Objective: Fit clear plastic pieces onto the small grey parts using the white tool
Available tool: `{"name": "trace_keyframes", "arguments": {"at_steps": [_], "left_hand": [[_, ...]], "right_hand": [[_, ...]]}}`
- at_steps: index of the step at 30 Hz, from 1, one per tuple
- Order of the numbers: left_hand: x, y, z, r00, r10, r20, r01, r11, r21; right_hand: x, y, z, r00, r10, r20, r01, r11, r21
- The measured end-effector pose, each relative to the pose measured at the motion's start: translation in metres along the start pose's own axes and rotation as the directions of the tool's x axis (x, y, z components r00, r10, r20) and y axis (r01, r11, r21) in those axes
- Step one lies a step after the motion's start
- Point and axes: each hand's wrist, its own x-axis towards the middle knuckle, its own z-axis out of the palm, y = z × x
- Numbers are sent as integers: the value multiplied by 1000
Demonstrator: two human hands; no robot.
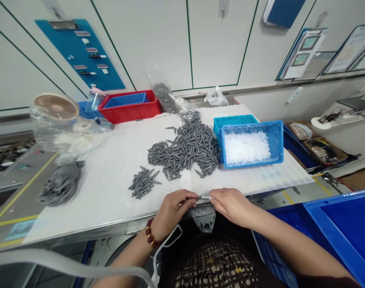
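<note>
Head | sm. part [204, 197] btwn hands | L grip [177, 205] pinching dk end | R grip [231, 205] pinching wht end

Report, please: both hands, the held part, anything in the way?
Left hand and right hand pinch small part between them, at front edge of table. Grey pile lies beyond. Nothing seen blocking hands.

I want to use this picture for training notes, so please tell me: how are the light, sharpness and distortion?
Head view: light looks soft, with weak shadows; head view: the white pieces merge into one bright patch; head view: labels on the blue board too soft to read; head view: green wall lines fan out, likely lens stretch.
</note>
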Motion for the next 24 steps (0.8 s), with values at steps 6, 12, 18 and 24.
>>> {"name": "trace_keyframes", "arguments": {"at_steps": [6,12,18,24], "left_hand": [[-6,4,5,999,2,52,-5,998,56],[-14,10,9,993,104,63,-115,972,203],[-14,13,9,993,74,89,-89,979,181],[-14,4,4,996,36,76,-41,996,73]], "right_hand": [[-3,-9,-1,998,-49,43,51,998,-47],[-6,-11,8,1000,16,-5,-17,997,-73],[-6,-12,5,993,113,18,-112,992,-50],[-8,-1,5,995,-90,45,80,980,180]]}}
